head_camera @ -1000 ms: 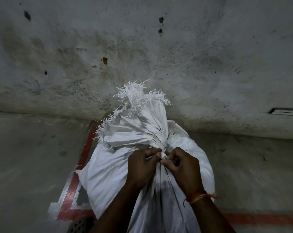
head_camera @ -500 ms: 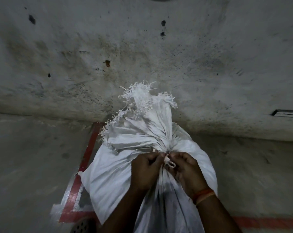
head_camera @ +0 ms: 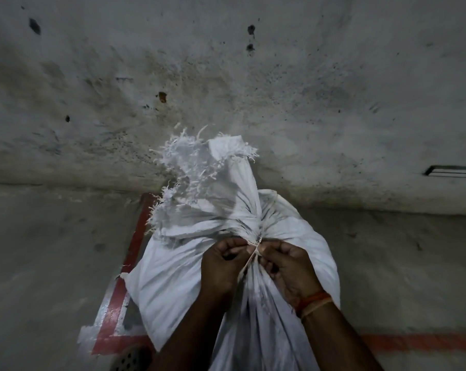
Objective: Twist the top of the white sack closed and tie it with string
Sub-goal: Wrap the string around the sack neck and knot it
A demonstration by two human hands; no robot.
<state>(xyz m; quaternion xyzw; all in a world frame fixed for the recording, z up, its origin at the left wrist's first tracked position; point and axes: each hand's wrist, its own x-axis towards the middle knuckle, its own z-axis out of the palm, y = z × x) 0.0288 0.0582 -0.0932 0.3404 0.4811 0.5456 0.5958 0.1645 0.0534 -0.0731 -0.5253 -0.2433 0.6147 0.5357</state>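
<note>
White woven sack [head_camera: 173,277], full and bulging, contents hidden by the cloth; it stands on the grey concrete floor [head_camera: 52,263] just in front of a stained concrete wall [head_camera: 226,76]; its base lies over the corner of a red painted line [head_camera: 135,236] with pale edging; a second stretch of red line [head_camera: 413,342] runs off to the right.

Neck of the sack gathered and twisted into tight pleats; the frayed open top [head_camera: 199,167] rises above the gather, loose threads sticking out along its edge, one flap folded over to the right.

String [head_camera: 253,253], pale and thin, at the gathered neck; two strands cross between the hands, one running down along the left wrist; whether it goes fully round the neck cannot be told.

Left hand [head_camera: 221,263] against the sack just below the gather, fingers [head_camera: 230,246] curled and pinching the string; right hand [head_camera: 288,263] just beside it, fingers [head_camera: 270,254] curled inward and pinching the string from the other side; the two hands nearly touching at the crossing.

Orange-red thread band [head_camera: 313,302] round the right wrist.

Perforated metal drain cover [head_camera: 130,360], partly seen at the lower edge, near the sack's base; dark slot [head_camera: 452,170] in the wall at far right.
</note>
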